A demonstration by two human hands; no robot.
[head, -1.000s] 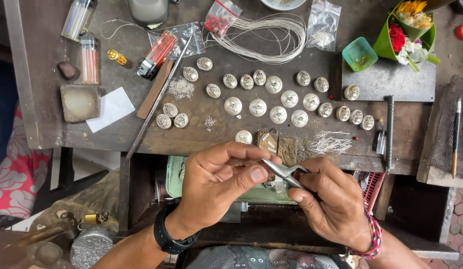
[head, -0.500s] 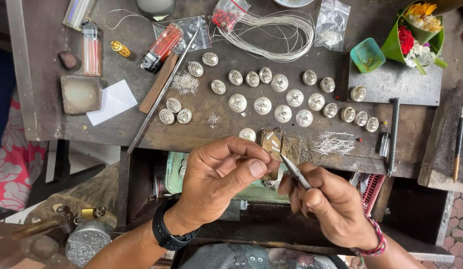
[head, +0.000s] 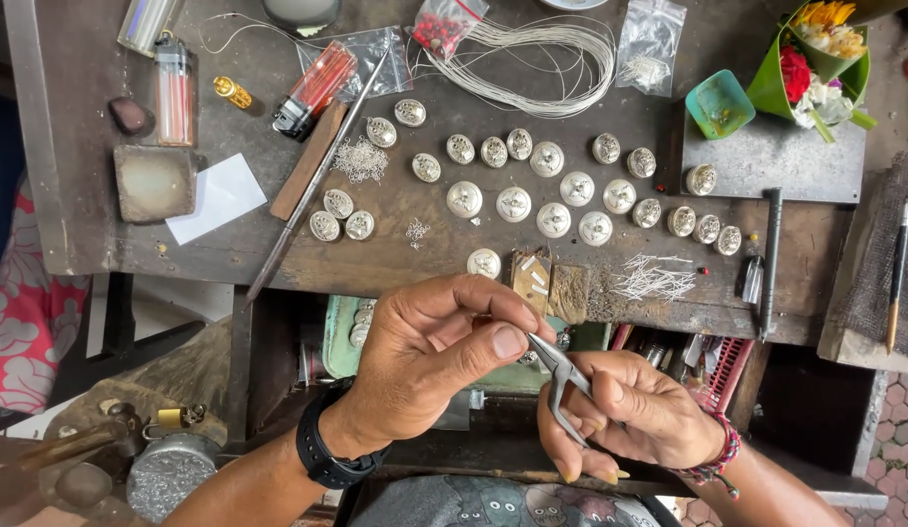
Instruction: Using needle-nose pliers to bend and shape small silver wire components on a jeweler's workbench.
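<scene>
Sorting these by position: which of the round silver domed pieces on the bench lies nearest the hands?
The lone round silver domed piece at the bench's front edge, beside the small wooden block, apart from the rows and just above the left hand.

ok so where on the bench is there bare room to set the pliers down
Bare wood lies between the white paper and the silver domes, below the long rod. The grey slab under the flowers is mostly free. The middle rows and the wire pile are crowded.

Silver domed buttons (head: 514, 203), coiled white wire (head: 532, 49), red lighter (head: 315, 90), flower offering (head: 813, 59) on a wooden workbench (head: 395, 256).
</scene>
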